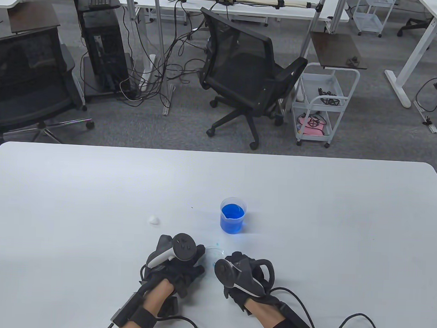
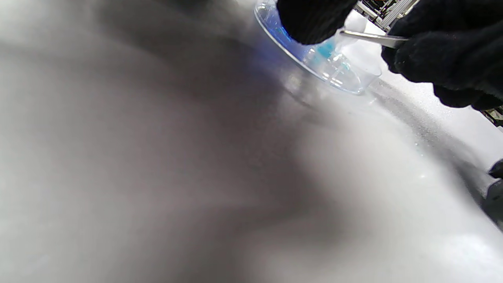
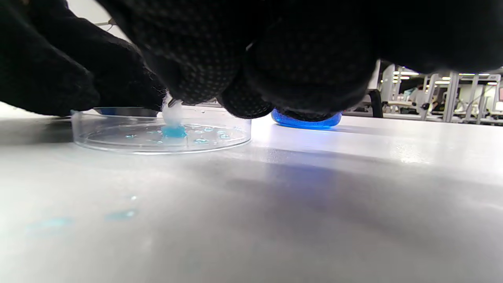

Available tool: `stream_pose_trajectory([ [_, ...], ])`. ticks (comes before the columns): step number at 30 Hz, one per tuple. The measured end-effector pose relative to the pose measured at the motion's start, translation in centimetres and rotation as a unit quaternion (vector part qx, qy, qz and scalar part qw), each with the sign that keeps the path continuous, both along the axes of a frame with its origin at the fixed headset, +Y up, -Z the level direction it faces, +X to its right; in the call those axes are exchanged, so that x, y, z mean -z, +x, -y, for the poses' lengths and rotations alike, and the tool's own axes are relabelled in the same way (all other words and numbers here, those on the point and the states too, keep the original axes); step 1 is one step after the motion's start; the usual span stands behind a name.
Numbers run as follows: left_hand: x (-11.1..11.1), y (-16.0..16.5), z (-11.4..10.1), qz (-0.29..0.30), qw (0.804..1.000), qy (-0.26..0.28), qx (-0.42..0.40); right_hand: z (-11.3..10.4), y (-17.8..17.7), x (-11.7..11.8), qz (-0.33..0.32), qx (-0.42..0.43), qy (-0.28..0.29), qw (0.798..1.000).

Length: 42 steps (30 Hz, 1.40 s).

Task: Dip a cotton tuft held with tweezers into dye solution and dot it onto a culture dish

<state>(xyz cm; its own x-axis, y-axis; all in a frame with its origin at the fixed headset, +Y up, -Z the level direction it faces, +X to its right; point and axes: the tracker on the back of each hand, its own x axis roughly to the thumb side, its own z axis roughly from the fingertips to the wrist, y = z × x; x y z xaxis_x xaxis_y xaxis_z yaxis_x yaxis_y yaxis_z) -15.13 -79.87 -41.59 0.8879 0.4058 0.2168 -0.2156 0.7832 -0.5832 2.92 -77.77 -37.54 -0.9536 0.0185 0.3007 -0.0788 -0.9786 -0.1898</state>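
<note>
A clear culture dish (image 1: 213, 251) lies on the white table between my hands, with several small blue dots on its floor (image 3: 204, 138). My right hand (image 1: 235, 270) pinches metal tweezers (image 2: 373, 38). They hold a cotton tuft (image 3: 173, 122) whose blue tip touches the dish floor. My left hand (image 1: 185, 262) sits at the dish's left side, and its fingers (image 2: 310, 19) grip the rim. A plastic beaker of blue dye (image 1: 233, 215) stands just beyond the dish. In the table view the tweezers and tuft are hidden under my hands.
A spare white cotton ball (image 1: 153, 220) lies on the table to the left of the beaker. Faint blue smears (image 3: 120, 214) mark the table in front of the dish. Glove cables (image 1: 342, 321) trail off the near edge.
</note>
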Motion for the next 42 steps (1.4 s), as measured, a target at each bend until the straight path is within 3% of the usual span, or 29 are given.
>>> stream_pose_trajectory([
  [6,0.0,0.0,0.0,0.000,1.000,0.000,0.000,-0.6,0.3,0.0,0.002,0.012,0.006,1.000],
  [15,0.0,0.0,0.0,0.000,1.000,0.000,0.000,-3.7,1.5,0.0,0.020,0.069,0.053,0.996],
  [24,0.0,0.0,0.0,0.000,1.000,0.000,0.000,-0.1,0.4,1.0,0.013,0.000,0.012,1.000],
  [30,0.0,0.0,0.0,0.000,1.000,-0.001,-0.001,0.1,0.3,1.1,0.012,-0.003,0.011,1.000],
  [42,0.0,0.0,0.0,0.000,1.000,-0.001,0.000,-3.5,2.4,0.9,0.039,0.076,0.048,0.995],
])
